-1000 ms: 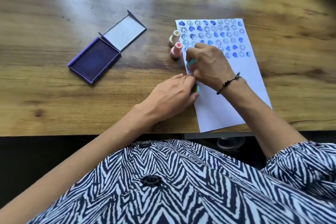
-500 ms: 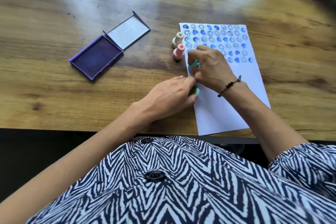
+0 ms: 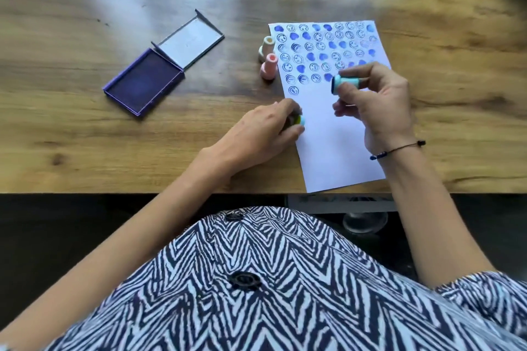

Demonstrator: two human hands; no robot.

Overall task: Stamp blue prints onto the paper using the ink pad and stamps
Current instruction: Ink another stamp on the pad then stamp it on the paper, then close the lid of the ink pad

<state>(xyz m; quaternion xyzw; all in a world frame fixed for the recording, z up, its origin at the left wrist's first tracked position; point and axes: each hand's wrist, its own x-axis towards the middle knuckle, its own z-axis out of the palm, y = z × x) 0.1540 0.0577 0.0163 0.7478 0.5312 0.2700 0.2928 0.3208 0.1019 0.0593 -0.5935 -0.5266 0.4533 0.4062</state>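
Note:
A white paper point(image 3: 336, 134) lies on the wooden table, its upper half filled with rows of blue smiley and heart prints. My right hand point(image 3: 376, 102) holds a turquoise stamp point(image 3: 340, 83) lifted above the paper, its inked face turned left. My left hand point(image 3: 265, 131) rests at the paper's left edge, closed on a small green and turquoise stamp point(image 3: 298, 122). The open purple ink pad point(image 3: 144, 82) lies to the left with its lid point(image 3: 189, 41) folded back.
A cream stamp point(image 3: 266, 48) and a pink stamp point(image 3: 269, 65) stand upright just left of the paper. The table's front edge point(image 3: 142, 192) runs below my hands. My striped shirt fills the bottom of the view.
My right hand has lifted the turquoise stamp off the paper's left side and moved it right, tilting it sideways. A fresh smiley print shows where it pressed. My left hand stayed put.

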